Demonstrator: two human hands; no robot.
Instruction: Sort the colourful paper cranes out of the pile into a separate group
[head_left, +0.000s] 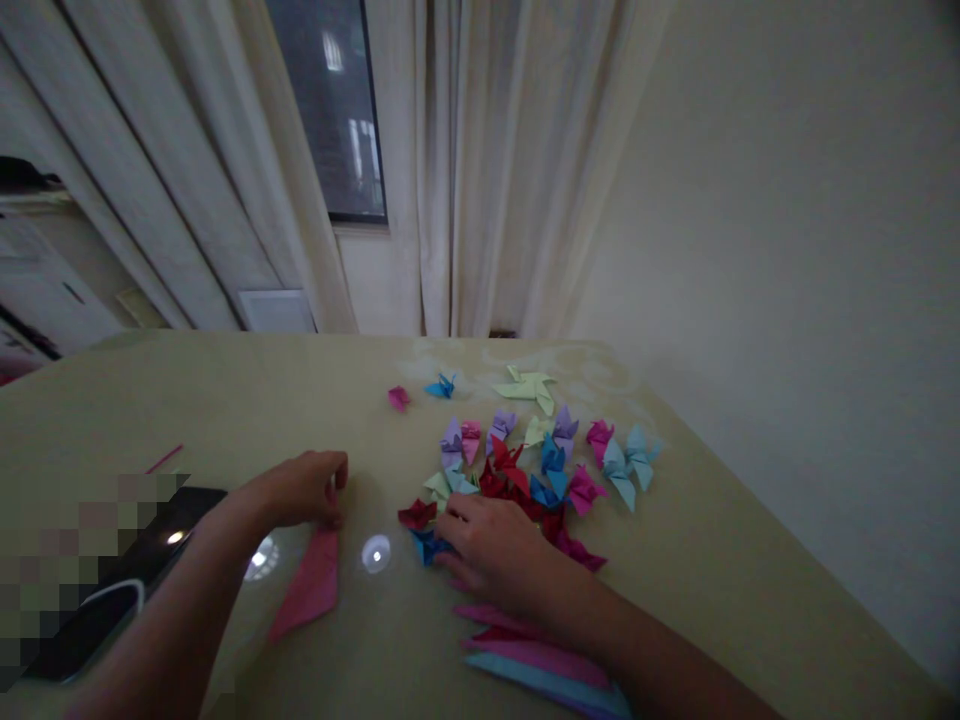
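My left hand (309, 487) is closed in a pinch at the upper corner of a pink folded sheet of paper (311, 585), which slants down toward me on the table. Over the near left edge of a cluster of paper cranes is my right hand (491, 545), palm down with fingers bent. Its fingertips close on a blue paper crane (427, 547), partly hidden by them. Right beside those fingers sits a dark red crane (417, 514). Folded paper strips in pink and light blue (544, 680) lie under my right wrist and forearm.
More cranes, such as a red one (508, 462) and a light blue one (619, 472), spread to the right. A large pale green crane (527, 388) lies farther back. A black device (180, 515) with a white cable lies left. Beyond the table (225, 390) hang curtains (517, 170).
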